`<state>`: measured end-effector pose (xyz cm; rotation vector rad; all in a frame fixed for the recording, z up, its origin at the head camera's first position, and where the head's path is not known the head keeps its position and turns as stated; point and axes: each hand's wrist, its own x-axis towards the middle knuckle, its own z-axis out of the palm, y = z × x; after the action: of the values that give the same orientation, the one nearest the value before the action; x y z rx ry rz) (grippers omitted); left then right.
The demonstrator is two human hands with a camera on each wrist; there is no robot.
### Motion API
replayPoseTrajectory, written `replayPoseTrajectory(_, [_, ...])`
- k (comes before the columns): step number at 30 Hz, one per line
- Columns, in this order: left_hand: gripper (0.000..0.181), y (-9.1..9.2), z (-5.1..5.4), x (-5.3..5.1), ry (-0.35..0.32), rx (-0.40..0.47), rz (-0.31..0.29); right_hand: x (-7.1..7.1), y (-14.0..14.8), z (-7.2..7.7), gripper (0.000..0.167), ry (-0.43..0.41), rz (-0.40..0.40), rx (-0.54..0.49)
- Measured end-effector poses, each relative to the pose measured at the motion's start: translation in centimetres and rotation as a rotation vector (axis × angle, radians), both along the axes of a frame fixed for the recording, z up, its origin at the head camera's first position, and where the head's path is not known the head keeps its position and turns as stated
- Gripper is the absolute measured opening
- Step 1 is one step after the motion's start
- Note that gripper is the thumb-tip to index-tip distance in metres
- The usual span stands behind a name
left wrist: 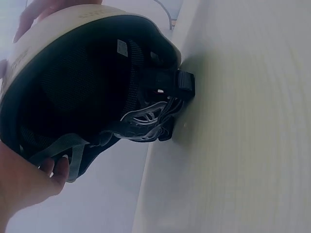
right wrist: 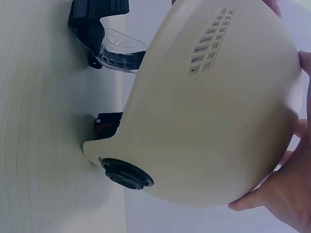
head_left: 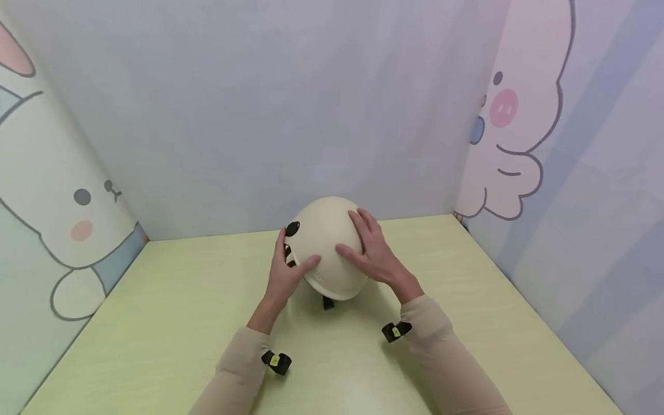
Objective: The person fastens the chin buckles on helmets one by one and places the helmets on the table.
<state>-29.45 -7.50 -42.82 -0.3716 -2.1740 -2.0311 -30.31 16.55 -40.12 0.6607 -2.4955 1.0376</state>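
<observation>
A cream-white helmet (head_left: 329, 242) is tilted on the table between both hands, with a round black fitting (right wrist: 127, 174) on its shell. My left hand (head_left: 282, 279) grips its left edge, thumb on the outer shell. In the left wrist view its fingertips are at a grey strap (left wrist: 75, 153) by the rim. My right hand (head_left: 383, 256) holds the right side of the dome, thumb and fingers spread over the curve. The dark lining (left wrist: 73, 77) faces the left wrist camera. A black strap end (head_left: 328, 302) hangs below the rim and a black buckle (left wrist: 183, 83) touches the table.
The pale yellow-green table (head_left: 181, 323) extends around the helmet. A plain pale wall (head_left: 249, 115) stands behind it, and side walls with cartoon animals (head_left: 524, 115) rise left and right. Black wrist bands (head_left: 396, 331) are on both sleeves.
</observation>
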Motion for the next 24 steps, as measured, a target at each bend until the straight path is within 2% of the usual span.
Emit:
replayPoseTrajectory(7, [0.11,0.4,2.5,2.0,-0.05,0.042,-0.012,0.2,0.2,0.3,0.084,-0.039,0.019,-0.049])
replayPoseTrajectory(11, [0.114,0.6,2.7,2.3,-0.105,0.087,-0.004,0.2,0.4,0.4,0.086,-0.055,0.028,-0.067])
replayPoseTrajectory(15, [0.116,0.5,1.4,1.3,-0.126,0.126,0.021,0.2,0.3,0.5,0.089,-0.057,0.029,-0.061])
replayPoseTrajectory(18, [0.111,0.6,0.2,0.5,-0.116,0.119,0.072,0.3,0.3,0.6,0.09,-0.062,0.021,-0.056])
replayPoseTrajectory(21, [0.103,0.9,-0.1,0.5,-0.077,0.123,0.116,0.3,0.3,0.6,0.09,-0.065,0.015,-0.053])
replayPoseTrajectory(24, [0.095,1.2,-0.3,0.8,-0.009,0.13,0.142,0.4,0.3,0.6,0.09,-0.067,0.012,-0.056])
